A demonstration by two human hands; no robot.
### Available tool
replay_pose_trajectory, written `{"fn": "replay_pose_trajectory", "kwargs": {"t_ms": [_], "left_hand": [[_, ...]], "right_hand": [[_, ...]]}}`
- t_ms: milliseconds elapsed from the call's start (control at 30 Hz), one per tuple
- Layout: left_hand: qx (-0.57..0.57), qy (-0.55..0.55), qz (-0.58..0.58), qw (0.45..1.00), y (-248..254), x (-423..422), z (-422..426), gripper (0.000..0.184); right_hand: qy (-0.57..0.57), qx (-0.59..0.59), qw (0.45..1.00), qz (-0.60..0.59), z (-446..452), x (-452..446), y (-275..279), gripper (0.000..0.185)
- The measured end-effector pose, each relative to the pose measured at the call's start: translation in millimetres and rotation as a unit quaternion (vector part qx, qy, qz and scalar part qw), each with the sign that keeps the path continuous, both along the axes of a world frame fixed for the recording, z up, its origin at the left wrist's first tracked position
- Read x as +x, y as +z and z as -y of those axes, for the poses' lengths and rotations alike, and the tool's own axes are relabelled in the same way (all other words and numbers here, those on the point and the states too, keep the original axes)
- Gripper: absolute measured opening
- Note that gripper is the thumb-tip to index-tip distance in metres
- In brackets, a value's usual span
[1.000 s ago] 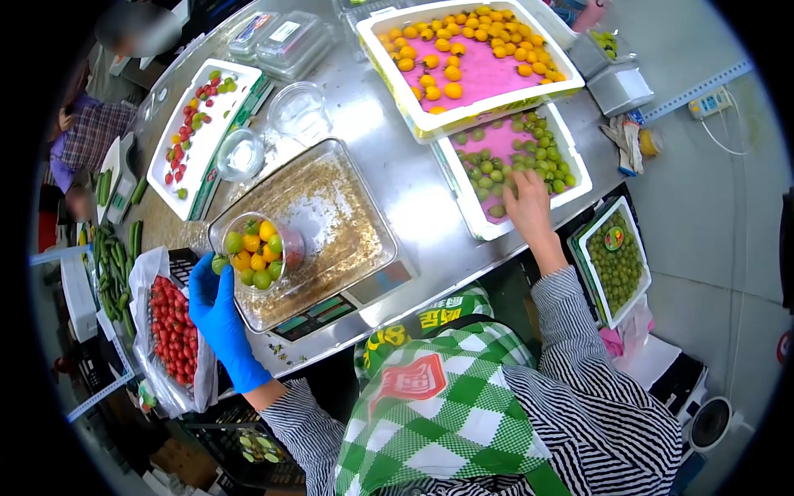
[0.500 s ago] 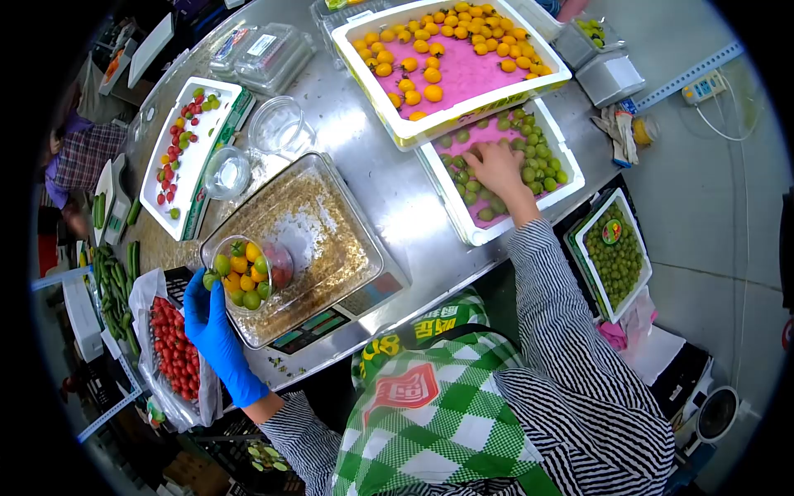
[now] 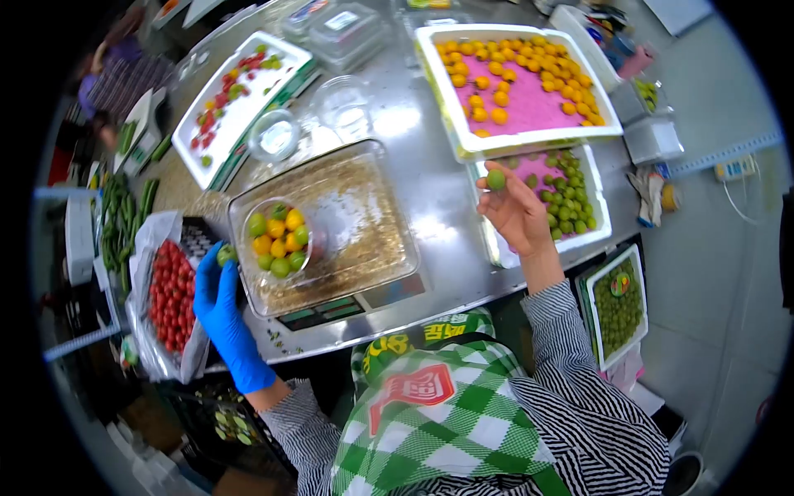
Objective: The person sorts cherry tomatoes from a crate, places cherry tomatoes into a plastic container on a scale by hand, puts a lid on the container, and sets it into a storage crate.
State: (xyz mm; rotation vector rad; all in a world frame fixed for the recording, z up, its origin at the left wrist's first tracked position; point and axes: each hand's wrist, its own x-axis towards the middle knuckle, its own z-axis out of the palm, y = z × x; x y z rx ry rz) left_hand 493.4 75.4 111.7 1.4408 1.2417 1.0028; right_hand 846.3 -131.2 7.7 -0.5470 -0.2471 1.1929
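Between the fingertips of my left hand (image 3: 225, 310), in a blue glove, is a green tomato (image 3: 227, 255), just left of the scale tray. My bare right hand (image 3: 517, 211) is raised palm up and pinches another green tomato (image 3: 495, 179) beside the box of green tomatoes (image 3: 601, 198). On the worn metal scale tray (image 3: 364, 198) stands a clear round cup of yellow and green tomatoes (image 3: 279, 240). Above the green ones lies a white foam box of yellow tomatoes (image 3: 529, 116) with a pink lining.
A foam box with red and green tomatoes (image 3: 248, 87), empty clear cups (image 3: 274, 136) and lidded clear boxes (image 3: 343, 31) are at the back left. Red tomatoes (image 3: 171, 298) fill a lined crate at left. Another person (image 3: 128, 83) is at the upper left.
My right hand has come up out of the green tomato box with a green tomato. My left hand has moved slightly away from the cup, still holding its tomato. The camera view has shifted.
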Motion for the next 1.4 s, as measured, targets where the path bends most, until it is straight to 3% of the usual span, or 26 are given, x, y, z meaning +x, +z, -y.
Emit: {"fn": "replay_pose_trajectory", "kwargs": {"t_ms": [133, 233, 333, 467, 500, 600, 667, 733, 833, 867, 900, 933, 1000, 1033, 1067, 1200, 1300, 1400], "left_hand": [[0.014, 0.010, 0.011, 1.000, -1.4, -8.2, 5.9, 0.029], [0.006, 0.018, 0.029, 0.999, -4.1, -21.9, 8.2, 0.030], [-0.012, 0.038, 0.071, 0.997, -0.1, -24.2, 19.5, 0.029], [-0.007, 0.049, 0.072, 0.996, 2.4, -27.1, 34.8, 0.030], [-0.007, 0.044, 0.059, 0.997, 1.8, -28.1, 39.8, 0.030], [-0.023, 0.029, 0.035, 0.999, -2.2, -24.1, 60.4, 0.033], [-0.050, 0.004, 0.043, 0.998, -7.2, -13.6, 78.7, 0.036], [0.023, -0.054, -0.008, 0.998, -4.4, 4.6, 95.5, 0.043], [0.110, -0.059, -0.056, 0.991, -24.8, 36.6, 122.9, 0.057], [0.135, -0.063, -0.081, 0.986, -31.9, 45.3, 129.8, 0.062], [0.050, -0.102, -0.034, 0.993, -36.2, 52.7, 135.6, 0.061], [0.072, -0.117, -0.053, 0.989, -41.2, 58.9, 142.1, 0.058], [0.118, -0.156, -0.091, 0.976, -50.6, 67.2, 156.4, 0.052], [0.114, -0.212, -0.106, 0.965, -54.4, 66.8, 161.3, 0.049], [0.111, -0.269, -0.120, 0.949, -58.0, 66.9, 165.0, 0.047], [0.075, -0.373, -0.119, 0.917, -62.3, 64.6, 176.7, 0.039], [0.068, -0.382, -0.136, 0.911, -61.9, 61.3, 180.3, 0.038], [0.078, -0.349, -0.111, 0.927, -65.1, 51.8, 178.3, 0.038]], "right_hand": [[0.071, 0.024, 0.997, -0.010, -43.6, -44.1, 15.4, 0.037], [0.109, -0.021, 0.979, 0.170, -78.5, -79.7, 37.7, 0.033], [0.084, 0.010, 0.916, 0.393, -118.1, -121.1, 58.6, 0.031], [0.061, 0.034, 0.789, 0.611, -145.4, -155.3, 93.1, 0.028], [0.002, 0.062, 0.753, 0.655, -148.9, -160.1, 90.9, 0.027], [-0.004, 0.006, 0.783, 0.621, -138.3, -161.9, 87.8, 0.024], [0.089, -0.011, 0.811, 0.578, -120.4, -160.2, 88.3, 0.026], [0.210, -0.026, 0.837, 0.505, -97.9, -160.8, 87.1, 0.027], [0.261, -0.108, 0.868, 0.409, -62.8, -159.8, 81.4, 0.029], [0.257, -0.110, 0.852, 0.444, -53.9, -145.1, 70.8, 0.027], [0.226, -0.127, 0.867, 0.426, -44.6, -132.6, 62.3, 0.025], [0.199, -0.162, 0.857, 0.447, -37.0, -119.8, 59.1, 0.024], [0.107, -0.226, 0.820, 0.515, -17.6, -88.2, 41.7, 0.025], [0.059, -0.254, 0.768, 0.585, -3.6, -60.0, 15.3, 0.024], [0.008, -0.283, 0.616, 0.735, 6.1, -47.3, 16.8, 0.024], [-0.095, -0.321, 0.453, 0.826, 42.7, 3.8, -15.5, 0.024], [-0.098, -0.336, 0.372, 0.860, 61.3, 31.7, -48.2, 0.025], [-0.063, -0.391, 0.392, 0.830, 64.3, 37.2, -58.3, 0.025]]}}
